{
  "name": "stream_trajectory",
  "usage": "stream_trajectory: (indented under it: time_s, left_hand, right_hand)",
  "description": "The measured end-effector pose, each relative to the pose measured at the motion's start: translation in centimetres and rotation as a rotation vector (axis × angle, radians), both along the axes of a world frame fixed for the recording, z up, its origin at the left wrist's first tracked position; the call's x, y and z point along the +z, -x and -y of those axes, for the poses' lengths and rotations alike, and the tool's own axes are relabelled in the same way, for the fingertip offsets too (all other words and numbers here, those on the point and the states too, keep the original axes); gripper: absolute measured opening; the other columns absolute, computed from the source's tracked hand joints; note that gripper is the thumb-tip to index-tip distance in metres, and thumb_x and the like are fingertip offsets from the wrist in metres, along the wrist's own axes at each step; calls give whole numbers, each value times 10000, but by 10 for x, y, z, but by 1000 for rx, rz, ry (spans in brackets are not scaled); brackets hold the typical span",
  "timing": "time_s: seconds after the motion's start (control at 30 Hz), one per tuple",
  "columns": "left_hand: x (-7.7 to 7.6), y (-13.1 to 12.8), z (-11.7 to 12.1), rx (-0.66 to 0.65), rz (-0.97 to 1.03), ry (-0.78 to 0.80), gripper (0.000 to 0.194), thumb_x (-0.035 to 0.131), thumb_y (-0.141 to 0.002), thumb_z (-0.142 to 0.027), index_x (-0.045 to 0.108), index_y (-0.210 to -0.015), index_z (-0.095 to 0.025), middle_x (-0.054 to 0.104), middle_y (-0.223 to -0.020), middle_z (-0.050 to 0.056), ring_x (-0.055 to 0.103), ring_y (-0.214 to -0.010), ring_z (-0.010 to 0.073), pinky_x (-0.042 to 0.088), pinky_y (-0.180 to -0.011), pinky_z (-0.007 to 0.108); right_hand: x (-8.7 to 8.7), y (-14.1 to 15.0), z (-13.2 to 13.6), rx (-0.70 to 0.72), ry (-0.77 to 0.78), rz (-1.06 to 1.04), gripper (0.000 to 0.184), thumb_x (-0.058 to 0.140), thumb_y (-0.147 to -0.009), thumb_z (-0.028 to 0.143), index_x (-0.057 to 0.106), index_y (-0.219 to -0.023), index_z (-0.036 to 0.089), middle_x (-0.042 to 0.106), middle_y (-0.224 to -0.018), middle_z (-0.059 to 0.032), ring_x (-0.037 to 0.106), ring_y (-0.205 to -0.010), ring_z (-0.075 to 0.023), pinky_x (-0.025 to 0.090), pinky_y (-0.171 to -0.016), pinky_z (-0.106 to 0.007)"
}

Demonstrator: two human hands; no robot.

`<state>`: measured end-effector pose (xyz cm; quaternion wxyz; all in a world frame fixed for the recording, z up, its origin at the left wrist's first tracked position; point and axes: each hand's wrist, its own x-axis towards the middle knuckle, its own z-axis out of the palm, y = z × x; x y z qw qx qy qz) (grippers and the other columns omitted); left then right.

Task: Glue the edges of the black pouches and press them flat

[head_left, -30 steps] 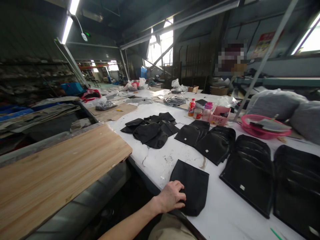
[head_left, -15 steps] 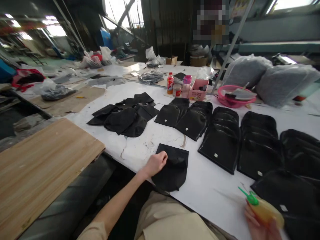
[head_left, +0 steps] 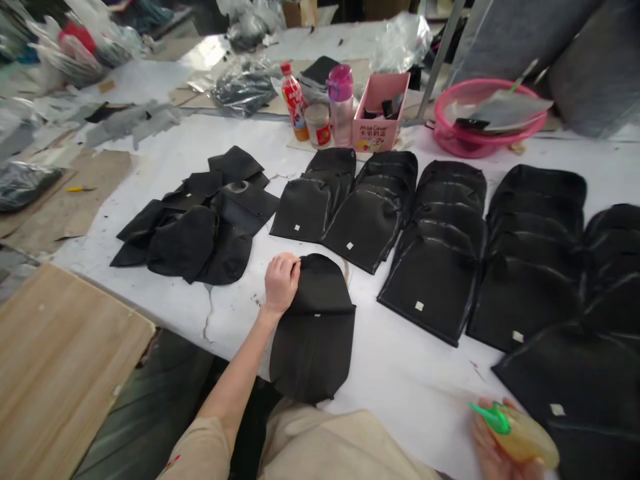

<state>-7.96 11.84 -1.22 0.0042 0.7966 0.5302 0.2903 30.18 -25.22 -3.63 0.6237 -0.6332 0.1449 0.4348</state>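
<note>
My left hand [head_left: 281,283] is closed in a pinch on the upper left edge of a black leather-like piece [head_left: 313,353]. The piece lies opened out at the front edge of the table, a seam crossing it and a small pale tag at the seam. Low on the right, my right hand [head_left: 483,445] is wrapped around a squeeze bottle [head_left: 531,445] of amber liquid with a green nozzle cap. The bottle is tilted, its nozzle pointing left. Overlapping rows of similar black pieces [head_left: 440,280] with small white tags spread beside it.
A loose pile of black pieces [head_left: 183,243] sits on the white table [head_left: 400,373] to the left. Behind stand a red-labelled drink bottle [head_left: 294,103], a pink-lidded bottle [head_left: 341,110], a pink box [head_left: 377,130] and a pink basin [head_left: 463,143]. A wooden board [head_left: 60,360] is at lower left.
The black piece under my left hand has gone from folded to opened out, its upper flap now lying away from me. My right hand keeps the squeeze bottle. The view has tipped downward.
</note>
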Motion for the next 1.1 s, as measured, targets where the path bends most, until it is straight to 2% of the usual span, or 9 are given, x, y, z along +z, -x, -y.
stream_trajectory:
  time_s: [0.1, 0.2, 0.27, 0.5, 0.6, 0.7, 0.8, 0.93, 1.1]
  left_hand:
    - [2, -3, 32, -17, 12, -22, 123, 530, -1019, -233, 619, -940, -200, 681, -916, 80, 632, -937, 229, 515, -892, 385]
    - [6, -8, 71, -298, -62, 148, 118, 553, -1013, -214, 624, -919, -209, 676, -818, 33, 626, -784, 179, 511, -739, 307]
    - [4, -11, 91, -372, -104, 236, 111, 563, -1014, -213, 631, -928, -202, 677, -797, 24, 623, -750, 167, 504, -695, 291]
    - [-9, -13, 123, -264, -149, 370, 209, 484, -1049, -203, 664, -942, -201, 704, -866, 44, 681, -840, 172, 555, -771, 299]
    - [-5, -16, 133, -287, -164, 391, 226, 465, -1052, -183, 670, -958, -191, 679, -789, 21, 668, -737, 149, 541, -700, 269]
    - [1, -21, 137, -240, -191, 381, 182, 502, -1027, -171, 680, -990, -172, 707, -906, 75, 688, -855, 198, 559, -772, 323]
    - [6, -25, 133, -176, -245, 374, 195, 568, -983, -179, 683, -1140, -168, 709, -1142, 139, 668, -1102, 277, 549, -948, 430]
    - [11, -30, 118, -170, -285, 454, 370, 599, -959, -212, 628, -1326, -177, 671, -1317, 152, 612, -1252, 304, 506, -1058, 478]
    - [10, -38, 93, -137, -292, 475, 309, 518, -1013, -206, 653, -1290, -178, 705, -1233, 150, 651, -1160, 280, 534, -952, 431]
  right_hand:
    - [14, 2, -10, 97, 99, 87, 922, 910, -228, 759, 777, -1089, 456, 465, -1573, -53, 213, -1560, -379, 480, -1012, -630]
    - [27, 7, -21, 72, 159, 67, 912, 893, -195, 786, 778, -1039, 463, 476, -1563, -42, 226, -1558, -376, 375, -1120, -605]
    - [34, 12, -28, 49, 185, 48, 886, 879, -235, 810, 771, -1043, 463, 485, -1551, -48, 238, -1556, -372, 364, -1121, -611]
    - [44, 19, -37, 28, 188, 18, 882, 882, -285, 815, 746, -1067, 431, 538, -1460, -88, 265, -1545, -409, 339, -1139, -618]
    - [40, 18, -36, 42, 161, 34, 816, 862, -362, 821, 755, -1070, 430, 591, -1399, -84, 495, -1376, -459, 324, -1157, -643]
    - [33, 16, -33, 61, 118, 25, 775, 858, -425, 806, 757, -1088, 419, 664, -1274, -66, 681, -1012, -374, 503, -1018, -659]
    - [27, 15, -32, 57, 80, -10, 774, 871, -456, 772, 748, -1120, 393, 701, -1176, -28, 688, -872, -263, 634, -835, -475]
    - [27, 15, -37, 92, 37, -72, 668, 904, -529, 652, 746, -1116, 377, 736, -1110, 5, 694, -888, -230, 633, -720, -335]
    - [32, 20, -55, 133, -18, -113, 607, 936, -578, 526, 747, -1115, 316, 744, -1131, -11, 693, -894, -202, 605, -689, -287]
